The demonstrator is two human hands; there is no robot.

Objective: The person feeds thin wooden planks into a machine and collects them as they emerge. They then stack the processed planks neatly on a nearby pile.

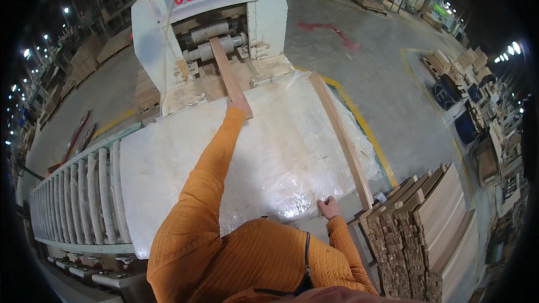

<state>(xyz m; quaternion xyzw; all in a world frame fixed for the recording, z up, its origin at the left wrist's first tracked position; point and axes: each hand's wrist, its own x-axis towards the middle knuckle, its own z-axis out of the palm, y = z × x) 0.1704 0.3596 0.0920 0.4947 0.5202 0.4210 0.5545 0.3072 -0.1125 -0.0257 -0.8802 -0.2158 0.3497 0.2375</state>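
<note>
A long narrow wooden board [228, 75] runs from the plastic-covered table up to the metal rollers [216, 49] of a white machine [152, 39]. My left hand [239, 104], at the end of an outstretched arm, is closed on the board's near end. At the table's near edge, my right hand [329, 207] is held with curled fingers, and nothing shows in them. To its right, a second wooden board [343, 137] lies lengthwise along the table's right side. Clear plastic sheeting [281, 157] covers the tabletop and looks wrinkled and shiny.
A tall stack of boards [415, 224] stands close on my right. On the left runs a roller conveyor [84, 196]. Yellow lines [359, 118] mark the grey floor. Farther right are wood piles [466, 67] and dark blue bins [446, 91].
</note>
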